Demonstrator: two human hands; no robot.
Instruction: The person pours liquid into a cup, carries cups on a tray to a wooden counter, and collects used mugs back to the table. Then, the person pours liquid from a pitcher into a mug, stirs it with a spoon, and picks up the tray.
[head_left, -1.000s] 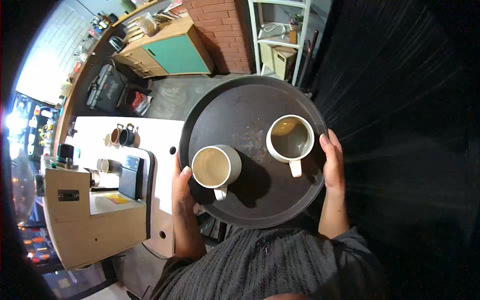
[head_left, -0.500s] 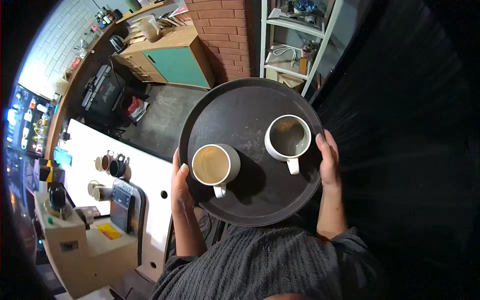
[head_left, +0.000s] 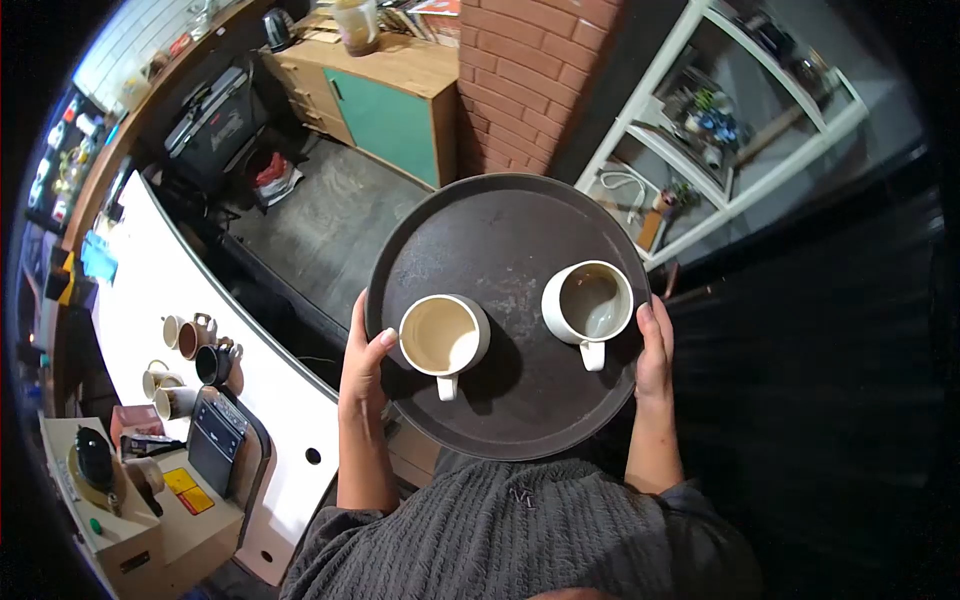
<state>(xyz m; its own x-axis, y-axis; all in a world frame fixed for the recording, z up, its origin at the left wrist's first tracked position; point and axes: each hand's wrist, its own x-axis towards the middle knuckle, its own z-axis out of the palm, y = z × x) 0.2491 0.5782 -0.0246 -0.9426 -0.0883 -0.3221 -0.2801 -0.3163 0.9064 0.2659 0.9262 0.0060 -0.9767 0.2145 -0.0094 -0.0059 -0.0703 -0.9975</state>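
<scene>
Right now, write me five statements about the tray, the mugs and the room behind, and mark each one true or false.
1. The left hand and the right hand both hold the round tray. True.
2. Three mugs stand on the tray. False: there are two, the left mug and the right mug.
3. Both mug handles point toward the wearer's body. True.
4. The cabinet door is red. False: the cabinet door is green.
5. The two mugs are touching. False: bare tray shows between them.
</scene>
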